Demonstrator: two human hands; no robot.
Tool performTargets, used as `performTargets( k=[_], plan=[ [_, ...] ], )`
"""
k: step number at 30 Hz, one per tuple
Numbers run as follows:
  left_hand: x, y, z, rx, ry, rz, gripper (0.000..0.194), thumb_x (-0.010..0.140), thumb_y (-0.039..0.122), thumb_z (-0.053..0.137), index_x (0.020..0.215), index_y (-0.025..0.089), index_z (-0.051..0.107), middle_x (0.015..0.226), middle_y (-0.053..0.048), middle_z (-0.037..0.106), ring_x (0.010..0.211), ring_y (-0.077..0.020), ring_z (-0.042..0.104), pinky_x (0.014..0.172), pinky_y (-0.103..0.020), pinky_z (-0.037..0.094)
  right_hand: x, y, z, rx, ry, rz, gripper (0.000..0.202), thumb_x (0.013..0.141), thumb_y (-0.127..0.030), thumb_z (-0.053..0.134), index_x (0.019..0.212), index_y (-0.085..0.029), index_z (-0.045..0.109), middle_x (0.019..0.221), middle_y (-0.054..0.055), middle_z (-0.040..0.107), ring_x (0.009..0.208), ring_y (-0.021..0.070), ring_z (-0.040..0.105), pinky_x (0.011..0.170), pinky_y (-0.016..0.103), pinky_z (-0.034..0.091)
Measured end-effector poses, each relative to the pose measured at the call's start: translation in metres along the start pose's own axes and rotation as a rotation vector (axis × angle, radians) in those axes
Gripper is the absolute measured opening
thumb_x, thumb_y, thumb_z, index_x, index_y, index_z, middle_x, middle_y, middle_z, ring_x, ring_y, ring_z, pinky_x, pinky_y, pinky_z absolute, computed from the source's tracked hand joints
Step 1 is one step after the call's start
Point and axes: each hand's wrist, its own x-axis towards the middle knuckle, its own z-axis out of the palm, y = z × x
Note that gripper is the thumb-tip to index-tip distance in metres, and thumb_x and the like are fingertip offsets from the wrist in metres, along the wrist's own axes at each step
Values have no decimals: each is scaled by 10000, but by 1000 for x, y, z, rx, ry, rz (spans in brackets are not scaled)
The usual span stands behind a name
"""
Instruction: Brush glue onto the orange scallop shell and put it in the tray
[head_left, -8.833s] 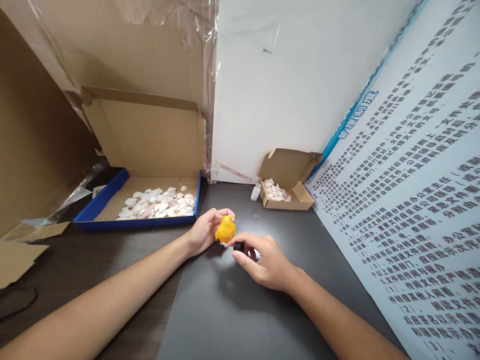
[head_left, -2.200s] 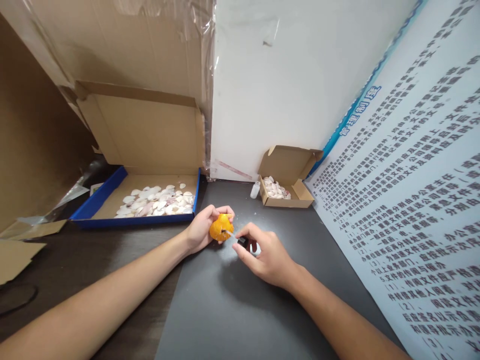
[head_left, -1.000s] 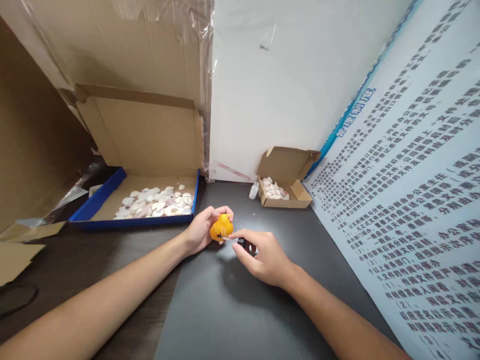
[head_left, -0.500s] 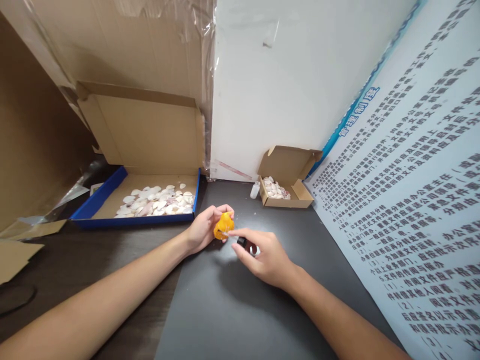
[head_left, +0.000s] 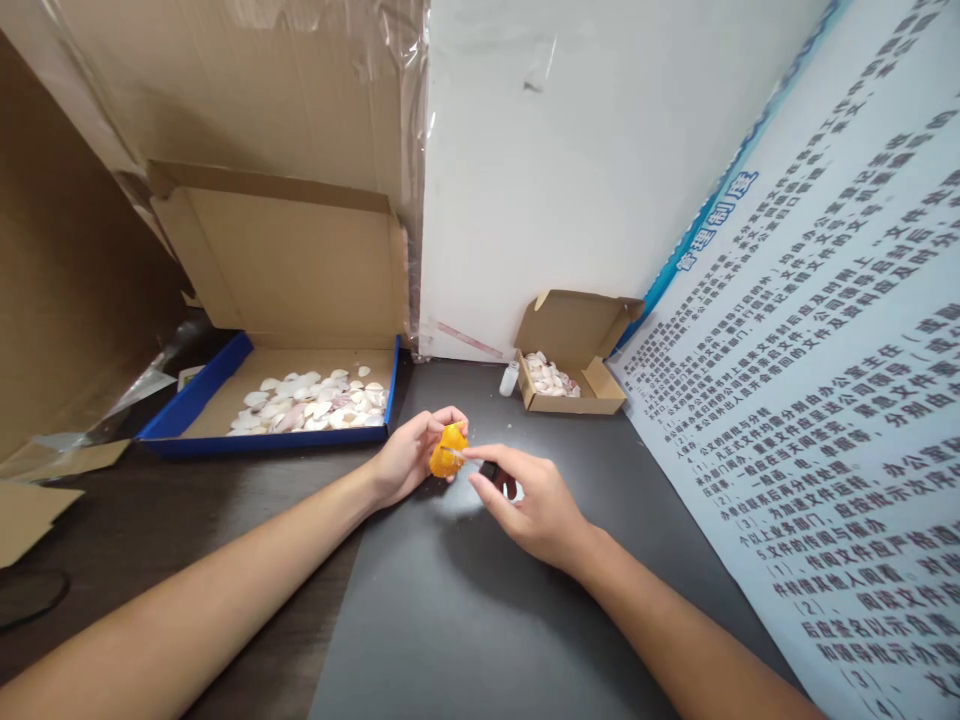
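Observation:
My left hand [head_left: 414, 455] is closed around a small, rounded yellow-orange object [head_left: 448, 452], its kind not clear; a dark spot shows on its surface. Between the thumb and fingers of my right hand [head_left: 536, 500] is a small applicator with a black cap [head_left: 489, 470]. Its thin pale stem points left and meets the face of the yellow-orange object. Something clear and shiny shows under the curled right fingers, mostly hidden. Both hands are held above the dark mat [head_left: 442, 620].
A blue-edged cardboard box [head_left: 270, 442] with many pale seashells [head_left: 307, 402] stands open at the left. Beyond my right hand are a small white bottle [head_left: 509, 379] and a smaller open box [head_left: 577, 404] of shells. A printed poster [head_left: 847, 400] borders the right side.
The applicator has turned in my right hand, so its stem now lies across the front of the yellow-orange object and its black cap shows more sideways. My left hand has barely moved.

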Motion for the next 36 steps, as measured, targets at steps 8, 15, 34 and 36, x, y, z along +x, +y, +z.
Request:
performTargets(
  k=[8,15,34,36],
  plan=[
    [0,0,1,3,14,19,136,729,222,434,826,170,515,731,-12,508,598,-123,469,542,-221,422,-2,-4,2,-30,-160,-10,189,887,-245,584,1045,-201,679,733,-4,696,553,110,581,585,218,444],
    [0,0,1,21,11,3,146,728,243,433,836,182,509,732,-7,500,576,-136,475,498,-239,415,0,-1,1,-46,67,46,235,912,-274,557,1102,-183,662,816,24,709,560,105,570,577,216,446],
    [-1,1,2,-18,23,24,147,705,212,454,833,169,511,739,-20,513,620,-136,472,567,-235,406,0,-3,1,-21,-80,-26,215,907,-276,558,1069,-191,672,784,12,720,551,105,580,587,214,459],
    [-1,1,1,-16,21,31,148,706,202,458,839,172,514,756,-17,513,625,-138,477,570,-241,411,0,-2,0,-39,45,11,230,913,-285,547,1077,-181,669,793,25,718,547,107,573,582,216,458]
  ],
)
